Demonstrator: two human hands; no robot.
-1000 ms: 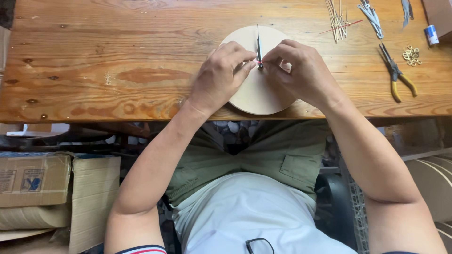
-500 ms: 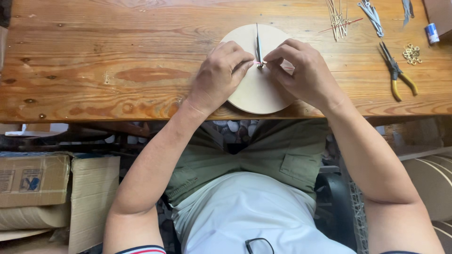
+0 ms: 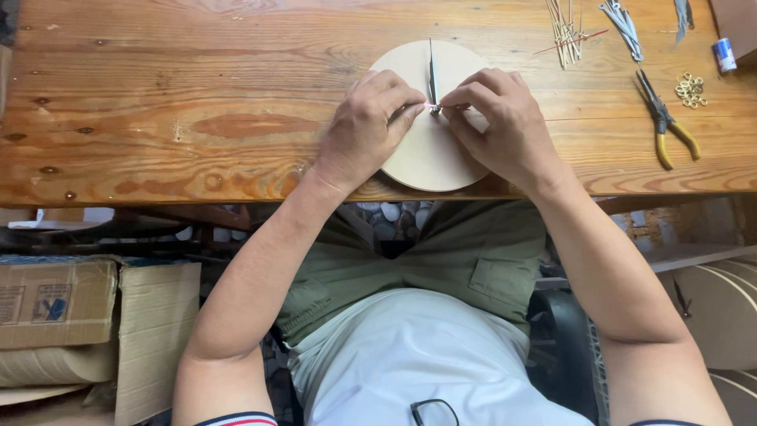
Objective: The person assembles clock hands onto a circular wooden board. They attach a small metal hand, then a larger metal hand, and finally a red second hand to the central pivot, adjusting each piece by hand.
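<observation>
Hands meet at the centre of the round pale wooden disc [image 3: 430, 150] on the plank surface [image 3: 197, 95]: left hand [image 3: 367, 126] and right hand [image 3: 505, 122] pinch a thin pin there, steadying the dark pointer [image 3: 432, 71]; yellow-handled pliers [image 3: 666, 122] wait aside.

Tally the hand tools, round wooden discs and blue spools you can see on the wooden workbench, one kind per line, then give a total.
Pliers: 1
Round wooden disc: 1
Blue spool: 1
Total: 3

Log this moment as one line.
left hand: pinching at disc centre | right hand: pinching at disc centre | round wooden disc: flat on table | dark pointer: on disc | pliers: untouched, right
</observation>
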